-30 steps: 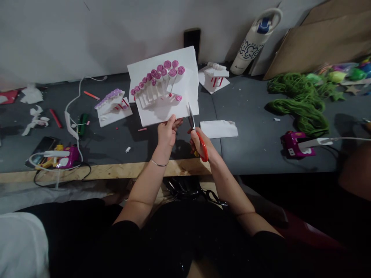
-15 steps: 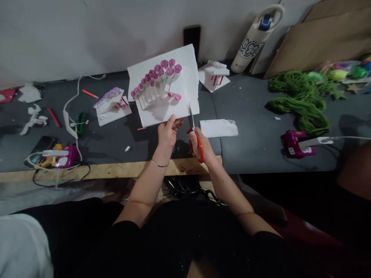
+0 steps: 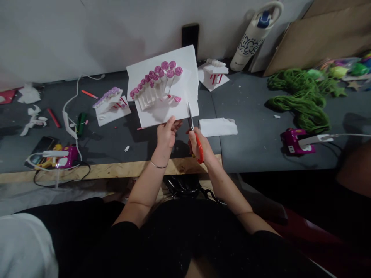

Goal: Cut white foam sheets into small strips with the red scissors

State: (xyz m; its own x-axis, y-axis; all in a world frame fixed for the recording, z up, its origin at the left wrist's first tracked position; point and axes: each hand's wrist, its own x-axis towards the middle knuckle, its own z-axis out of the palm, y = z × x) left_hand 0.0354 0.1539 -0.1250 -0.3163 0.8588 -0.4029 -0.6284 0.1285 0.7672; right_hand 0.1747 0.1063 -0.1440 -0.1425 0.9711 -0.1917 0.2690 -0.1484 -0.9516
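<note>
The left hand (image 3: 166, 133) pinches the lower edge of a white card base (image 3: 185, 67) bearing a paper staircase (image 3: 152, 87) of pink-glitter-topped columns. Apart from it, the right hand (image 3: 198, 146) clamps orange-handled scissors (image 3: 190, 117), blades just beside the card. A folded white paper scrap (image 3: 217, 127) lies right of them; a smaller staircase model (image 3: 111, 108) sits left on the grey tabletop (image 3: 255, 158), with coarse green yarn (image 3: 298, 100) far right.

- green yarn (image 3: 298, 98) in heap on gray tbl (image 3: 255, 154), R side
- pink glue gun (image 3: 292, 141) w/ white cord, front R
- 2nd glue gun (image 3: 68, 156) front L, beside phone (image 3: 42, 146)
- white stair model (image 3: 111, 108) L of center
- smaller model (image 3: 213, 75) by wall
- bottle (image 3: 252, 42) w/ blue cap, vs. wall
- cardboard (image 3: 315, 34) leaning, top R
</note>
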